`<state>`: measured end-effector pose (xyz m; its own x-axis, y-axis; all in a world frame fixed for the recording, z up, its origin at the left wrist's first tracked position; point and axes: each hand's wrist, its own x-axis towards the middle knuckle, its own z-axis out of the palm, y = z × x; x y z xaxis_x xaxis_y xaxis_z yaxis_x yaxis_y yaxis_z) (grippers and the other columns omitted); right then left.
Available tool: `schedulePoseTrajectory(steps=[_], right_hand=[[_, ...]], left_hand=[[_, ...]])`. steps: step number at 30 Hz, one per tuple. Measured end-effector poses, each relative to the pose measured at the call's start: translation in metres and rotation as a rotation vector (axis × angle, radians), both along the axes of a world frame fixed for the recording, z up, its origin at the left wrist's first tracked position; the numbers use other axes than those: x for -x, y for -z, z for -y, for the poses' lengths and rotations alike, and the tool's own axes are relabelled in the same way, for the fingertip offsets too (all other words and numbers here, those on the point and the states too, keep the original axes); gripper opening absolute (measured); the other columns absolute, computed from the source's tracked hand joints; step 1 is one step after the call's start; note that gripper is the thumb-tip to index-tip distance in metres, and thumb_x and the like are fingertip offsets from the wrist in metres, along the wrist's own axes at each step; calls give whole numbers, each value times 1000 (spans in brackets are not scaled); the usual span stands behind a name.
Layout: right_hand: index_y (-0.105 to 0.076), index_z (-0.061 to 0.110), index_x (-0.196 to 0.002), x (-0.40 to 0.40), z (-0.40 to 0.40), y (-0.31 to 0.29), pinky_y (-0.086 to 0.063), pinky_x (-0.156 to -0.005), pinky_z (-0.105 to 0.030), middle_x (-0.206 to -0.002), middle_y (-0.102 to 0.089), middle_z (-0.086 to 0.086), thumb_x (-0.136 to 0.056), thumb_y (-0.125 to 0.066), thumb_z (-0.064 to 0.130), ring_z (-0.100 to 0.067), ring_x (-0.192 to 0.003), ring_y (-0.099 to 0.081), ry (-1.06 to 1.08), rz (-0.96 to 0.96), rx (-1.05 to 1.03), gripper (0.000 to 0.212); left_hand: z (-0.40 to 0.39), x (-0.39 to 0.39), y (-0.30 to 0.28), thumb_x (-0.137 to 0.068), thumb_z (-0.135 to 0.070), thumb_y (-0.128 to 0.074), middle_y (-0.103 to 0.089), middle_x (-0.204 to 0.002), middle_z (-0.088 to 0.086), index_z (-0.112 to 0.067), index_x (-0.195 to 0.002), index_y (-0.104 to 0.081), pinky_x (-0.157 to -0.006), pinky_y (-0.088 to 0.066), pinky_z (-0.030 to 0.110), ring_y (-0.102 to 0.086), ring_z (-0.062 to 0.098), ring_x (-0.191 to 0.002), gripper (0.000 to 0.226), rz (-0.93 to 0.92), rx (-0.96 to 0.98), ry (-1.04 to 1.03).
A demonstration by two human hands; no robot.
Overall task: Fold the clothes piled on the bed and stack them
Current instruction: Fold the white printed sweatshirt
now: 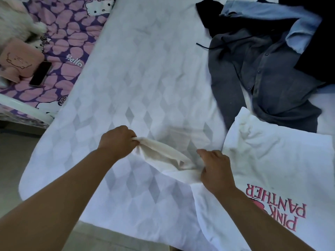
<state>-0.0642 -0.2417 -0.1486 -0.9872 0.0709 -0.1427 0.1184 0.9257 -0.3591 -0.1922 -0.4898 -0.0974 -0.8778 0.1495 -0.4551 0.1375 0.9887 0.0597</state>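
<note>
Surface: white quilted bed cover with grey diamonds (126,87); beside it a pink and purple heart-print blanket (76,38).
Far left: black phone (40,73) on that blanket.
Left hand (116,140): pinches the cuff of a cream sleeve (161,154).
Right hand (215,171): fingers curled on the sleeve's other end.
Shirt: white printed T-shirt (272,160), spread flat, unfolded.
Far right: loose pile of dark grey, black and blue clothes (262,66).
Progress: early; no stack visible, most folding remains.

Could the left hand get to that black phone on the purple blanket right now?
Probably not at once: the left hand grips the white shirt's sleeve. Nothing blocks the way to the phone, though it lies well off to the left.
</note>
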Motion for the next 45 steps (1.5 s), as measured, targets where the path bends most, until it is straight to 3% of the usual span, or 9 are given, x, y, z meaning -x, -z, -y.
schedulePoseTrajectory(steps=[3,9,14,18,25,31,34,40,45], right_hand=[[-67,16,-79,-14,-18,16,-29,-83,-40,-65,-64,2,-32,-72,-2,-30,-82,-67,-23,12,-230,51],[-60,14,-65,-21,-34,30,-27,-87,-42,-68,-56,-3,-57,-45,5,-28,-85,-55,145,-99,-320,19],[-64,12,-80,-17,-21,33,-25,-92,-44,-82,-62,-4,-63,-46,12,-32,-99,-58,181,-85,-280,25],[-66,18,-83,-14,-3,36,-22,-96,-43,-80,-68,1,-75,-34,28,-29,-104,-63,66,-81,-238,34],[-53,17,-55,-10,-10,50,-24,-87,-42,-53,-52,0,-71,-39,27,-28,-60,-59,94,-75,-278,24],[-55,13,-71,-14,7,41,-32,-72,-39,-74,-52,-7,-70,-55,15,-29,-72,-51,205,-250,-247,3],[-54,12,-70,-30,23,42,-36,-58,-38,-73,-49,-5,-82,-48,22,-29,-67,-50,-38,-302,-42,16],[-56,21,-124,-63,27,54,-42,-89,-48,-136,-52,-14,-85,-37,34,-32,-120,-45,-109,63,-170,45],[-49,14,-131,-81,16,39,-45,-95,-47,-139,-51,-10,-95,-22,57,-25,-130,-44,-69,246,-64,63]], left_hand=[[2,8,0,-71,-49,-68,-49,-68,0,-18,-57,-57,-65,-35,29,-50,20,-72,35,111,-143,-259],[15,1,18,-82,-16,-69,-63,-90,13,-8,-85,-61,-57,-48,31,-57,20,-68,11,325,-768,-1276],[25,-17,51,-73,-40,-79,-53,-128,11,-15,-137,-43,-85,-50,37,-58,27,-105,78,137,-628,-864],[28,-27,65,-77,-10,-76,-47,-127,4,-21,-147,-28,-99,-40,34,-47,21,-119,85,112,-641,-689],[40,-17,65,-76,-25,-78,-64,-81,8,-7,-78,-63,-77,-52,40,-59,26,-79,24,64,-730,-996],[37,-8,66,-82,-44,-66,-71,-99,9,-9,-100,-65,-85,-52,37,-67,22,-94,39,226,-1315,-1305],[40,-17,78,-73,-33,-76,-67,-113,20,-2,-112,-65,-97,-48,47,-64,31,-103,51,447,-1168,-1202],[19,-9,60,-82,-15,-71,-62,-87,5,-16,-82,-59,-63,-51,28,-58,20,-79,12,-81,-1103,-1242],[-26,10,7,-84,-14,-66,-56,-76,1,-16,-73,-50,-52,-47,21,-56,15,-67,19,-208,-1283,-1302]])
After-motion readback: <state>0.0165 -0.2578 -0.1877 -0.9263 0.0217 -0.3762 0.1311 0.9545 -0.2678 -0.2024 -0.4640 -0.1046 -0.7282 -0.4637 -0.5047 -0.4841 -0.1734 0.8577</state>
